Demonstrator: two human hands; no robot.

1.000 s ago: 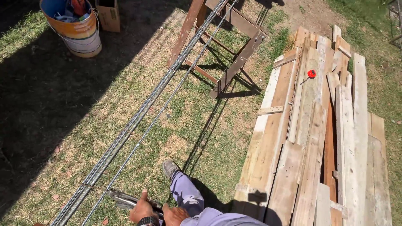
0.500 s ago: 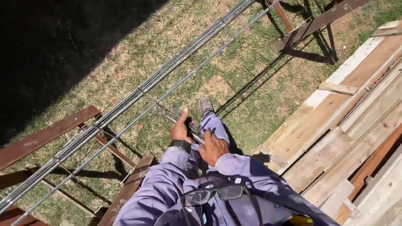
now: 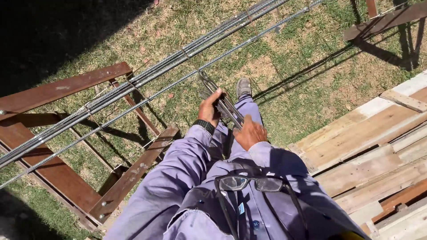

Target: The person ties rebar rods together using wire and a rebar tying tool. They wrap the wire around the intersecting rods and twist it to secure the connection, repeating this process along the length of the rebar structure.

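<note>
My left hand [image 3: 210, 109], with a black wristwatch on the wrist, grips a bundle of bent steel stirrups [image 3: 219, 100] near its far end. My right hand [image 3: 250, 132] holds the near end of the same bundle. Both hands sit over my thigh, above the grass. Just beyond the bundle, long ribbed steel bars [image 3: 147, 79] run diagonally from lower left to upper right, resting on a rusty brown metal trestle [image 3: 62, 89]. My grey shoe [image 3: 243, 87] stands on the grass past my hands. Safety glasses [image 3: 251, 183] hang at my chest.
A stack of weathered wooden planks [image 3: 378, 138] lies on the right. A second brown trestle [image 3: 382, 20] stands at the top right. Deep shadow covers the grass at the top left. The trestle's legs and crossbars reach toward my left side.
The view has swung from the far end of the bars down to my body. My hands with the stirrups moved from the frame's bottom edge to the centre. The bucket is out of view.
</note>
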